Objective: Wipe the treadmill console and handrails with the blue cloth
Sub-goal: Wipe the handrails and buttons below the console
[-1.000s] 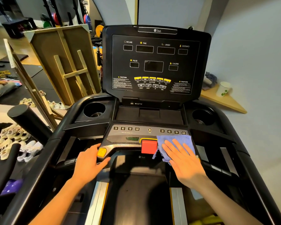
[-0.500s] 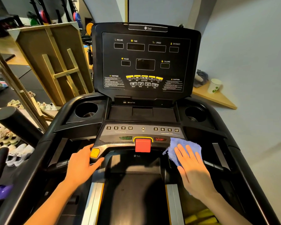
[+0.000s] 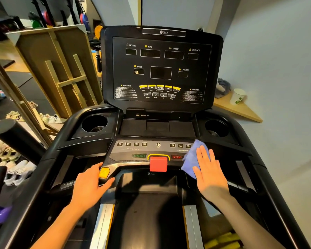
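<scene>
The black treadmill console (image 3: 161,69) rises ahead, with a grey button panel (image 3: 144,150) and a red stop key (image 3: 158,164) below it. My right hand (image 3: 209,169) lies flat with straight fingers on the blue cloth (image 3: 191,159), pressing it onto the right end of the button panel, where it covers the last speed button. My left hand (image 3: 91,186) rests on the front crossbar beside a yellow button (image 3: 104,173), its thumb hooked under the bar's edge. The left handrail (image 3: 48,159) and right handrail (image 3: 262,169) run back along both sides.
Cup holders (image 3: 94,124) sit in the tray at both sides of the console. Wooden frames (image 3: 61,72) lean at the left, with several shoes (image 3: 16,169) on the floor. A paper cup (image 3: 238,96) stands on a wooden shelf at the right wall.
My right hand has slid the cloth from beside the red stop key rightward and then up onto the panel's right end, uncovering the STOP display. My left hand has stayed on the crossbar.
</scene>
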A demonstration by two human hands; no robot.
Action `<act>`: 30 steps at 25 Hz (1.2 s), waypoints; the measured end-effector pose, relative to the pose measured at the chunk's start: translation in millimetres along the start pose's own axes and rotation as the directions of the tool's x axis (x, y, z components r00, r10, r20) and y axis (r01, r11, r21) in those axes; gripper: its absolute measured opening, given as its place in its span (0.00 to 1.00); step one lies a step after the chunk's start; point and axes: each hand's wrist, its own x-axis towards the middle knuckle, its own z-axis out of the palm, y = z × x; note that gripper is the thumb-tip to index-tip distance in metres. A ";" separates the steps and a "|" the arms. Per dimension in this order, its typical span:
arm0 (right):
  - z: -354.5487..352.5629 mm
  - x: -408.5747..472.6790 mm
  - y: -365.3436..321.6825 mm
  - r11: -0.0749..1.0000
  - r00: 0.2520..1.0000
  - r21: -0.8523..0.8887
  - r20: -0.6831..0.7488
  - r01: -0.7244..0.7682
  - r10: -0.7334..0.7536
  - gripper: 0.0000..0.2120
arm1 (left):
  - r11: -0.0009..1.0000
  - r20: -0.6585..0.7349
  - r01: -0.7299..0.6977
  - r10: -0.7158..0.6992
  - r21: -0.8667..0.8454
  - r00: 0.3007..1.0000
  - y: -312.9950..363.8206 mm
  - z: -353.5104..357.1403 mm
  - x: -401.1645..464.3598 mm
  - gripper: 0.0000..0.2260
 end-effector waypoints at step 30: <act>16.1 55.8 -218.4 0.968 0.967 0.016 -0.055 0.252 -0.250 0.38 | 1.000 -0.047 0.011 -0.010 0.011 0.999 12.6 -3.9 -1.5 0.30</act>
